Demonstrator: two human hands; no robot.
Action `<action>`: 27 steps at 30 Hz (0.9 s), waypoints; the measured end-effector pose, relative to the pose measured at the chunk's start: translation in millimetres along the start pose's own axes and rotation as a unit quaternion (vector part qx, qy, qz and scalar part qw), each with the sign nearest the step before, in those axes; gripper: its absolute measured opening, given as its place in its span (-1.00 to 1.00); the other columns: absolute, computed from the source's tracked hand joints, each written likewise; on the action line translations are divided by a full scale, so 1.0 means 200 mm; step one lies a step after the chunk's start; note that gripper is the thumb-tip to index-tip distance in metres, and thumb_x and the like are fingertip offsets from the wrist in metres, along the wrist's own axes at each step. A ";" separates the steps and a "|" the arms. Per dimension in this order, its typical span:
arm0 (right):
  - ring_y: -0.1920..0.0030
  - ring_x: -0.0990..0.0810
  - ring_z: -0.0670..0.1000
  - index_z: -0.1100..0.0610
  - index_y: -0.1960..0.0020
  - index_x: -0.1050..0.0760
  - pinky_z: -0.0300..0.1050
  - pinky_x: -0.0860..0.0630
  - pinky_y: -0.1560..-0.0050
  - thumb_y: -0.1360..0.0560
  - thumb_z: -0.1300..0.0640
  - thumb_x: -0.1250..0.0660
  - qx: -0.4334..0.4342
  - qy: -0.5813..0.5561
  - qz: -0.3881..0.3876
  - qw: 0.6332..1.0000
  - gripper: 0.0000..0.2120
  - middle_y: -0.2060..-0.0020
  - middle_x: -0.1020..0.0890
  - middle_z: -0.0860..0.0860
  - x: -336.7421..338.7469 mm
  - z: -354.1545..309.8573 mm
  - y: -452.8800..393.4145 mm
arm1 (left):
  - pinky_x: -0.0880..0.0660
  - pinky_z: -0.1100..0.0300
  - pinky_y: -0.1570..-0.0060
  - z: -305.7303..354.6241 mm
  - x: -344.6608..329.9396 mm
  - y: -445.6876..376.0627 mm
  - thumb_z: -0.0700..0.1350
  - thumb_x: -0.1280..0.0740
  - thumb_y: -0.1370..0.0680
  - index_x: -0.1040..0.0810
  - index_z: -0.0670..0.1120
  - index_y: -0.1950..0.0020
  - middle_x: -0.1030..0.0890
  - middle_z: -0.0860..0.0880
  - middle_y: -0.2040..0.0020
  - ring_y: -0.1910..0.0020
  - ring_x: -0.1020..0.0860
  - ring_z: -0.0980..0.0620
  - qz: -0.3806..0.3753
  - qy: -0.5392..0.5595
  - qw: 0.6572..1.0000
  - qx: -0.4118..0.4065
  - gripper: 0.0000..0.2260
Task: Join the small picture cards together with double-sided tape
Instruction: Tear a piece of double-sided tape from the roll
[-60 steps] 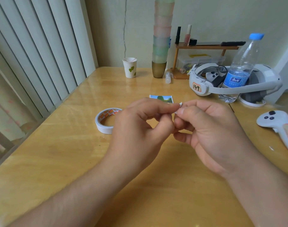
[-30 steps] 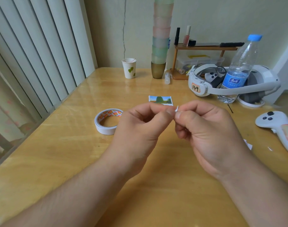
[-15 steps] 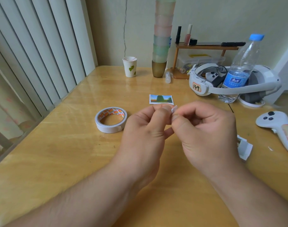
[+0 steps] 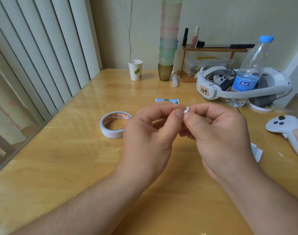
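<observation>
Two hands met at the centre of the frame, raised above the wooden table (image 4: pixel 63 167). The left hand (image 4: pixel 150 138) and the right hand (image 4: pixel 219 138) had their fingers curled, and thumb and forefinger tips of both pinched one small white piece of tape (image 4: pixel 186 110) between them, curled at its top edge. Whether anything else lay inside the fingers could not be told.

Just above the hands in the frame, a small picture card (image 4: pixel 167 100) with blue sky and green lay flat on the table, its lower edge hidden by the left fingers. Left of centre sat the roll of double-sided tape (image 4: pixel 113 125), flat on the table beside the left hand's knuckles. At the right edge, behind the right wrist, a white folded bit of paper (image 4: pixel 257 150) lay on the table.

Toward the upper right stood a water bottle (image 4: pixel 250 70) inside the band of a white headset (image 4: pixel 238 85), with a white controller (image 4: pixel 287 131) lower down. A paper cup (image 4: pixel 135 70) stood upper centre.
</observation>
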State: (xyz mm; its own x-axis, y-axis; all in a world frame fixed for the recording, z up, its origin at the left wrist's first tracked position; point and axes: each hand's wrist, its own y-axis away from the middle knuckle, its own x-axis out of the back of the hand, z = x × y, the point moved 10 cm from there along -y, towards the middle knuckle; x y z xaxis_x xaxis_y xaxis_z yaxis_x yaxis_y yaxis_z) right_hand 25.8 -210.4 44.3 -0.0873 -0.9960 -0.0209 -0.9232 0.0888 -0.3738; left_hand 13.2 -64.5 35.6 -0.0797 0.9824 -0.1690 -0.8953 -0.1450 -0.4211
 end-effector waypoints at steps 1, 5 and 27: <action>0.33 -0.65 0.05 0.07 0.22 -0.69 -0.05 -0.59 0.21 -0.40 0.17 -0.42 0.000 -0.003 0.002 1.000 -0.93 0.36 -0.69 0.12 0.00 0.00 0.00 | -0.55 0.39 0.14 -0.01 0.00 0.00 -0.32 -0.41 -0.60 -0.72 -0.19 0.09 -0.74 0.00 0.15 0.21 -0.66 0.20 -0.001 0.003 1.000 0.009 -0.87; 0.36 -0.60 0.00 0.03 0.25 -0.68 -0.03 -0.58 0.26 -0.39 0.19 -0.41 0.018 0.013 0.009 1.000 -0.89 0.40 -0.65 0.04 0.00 -0.01 0.01 | -0.65 0.01 -0.15 -0.09 -0.01 0.01 -0.17 -0.45 -0.59 -0.74 -0.14 0.05 -0.76 -0.13 0.05 -0.04 -0.72 -0.09 0.007 0.040 0.997 0.067 -0.92; 0.37 -0.54 0.05 0.11 0.30 -0.60 0.06 -0.53 0.18 -0.32 0.11 -0.41 -0.048 0.051 -0.088 0.994 -0.92 0.47 -0.56 0.07 0.00 0.07 -0.06 | -0.48 -0.05 -0.25 -0.36 -0.09 0.12 0.35 -0.03 -0.63 -0.78 -0.14 -0.06 -0.57 -0.07 0.04 0.06 -0.52 -0.03 -0.095 0.276 0.832 0.472 -0.30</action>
State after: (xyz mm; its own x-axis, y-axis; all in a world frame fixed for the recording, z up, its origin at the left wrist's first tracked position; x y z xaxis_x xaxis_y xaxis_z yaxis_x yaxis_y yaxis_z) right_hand 42.2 -212.5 34.9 0.0463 -0.9901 0.1327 -0.9583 -0.0815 -0.2739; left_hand 24.0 -93.7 -35.8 0.0824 0.7352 -0.6728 -0.8349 0.4196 0.3562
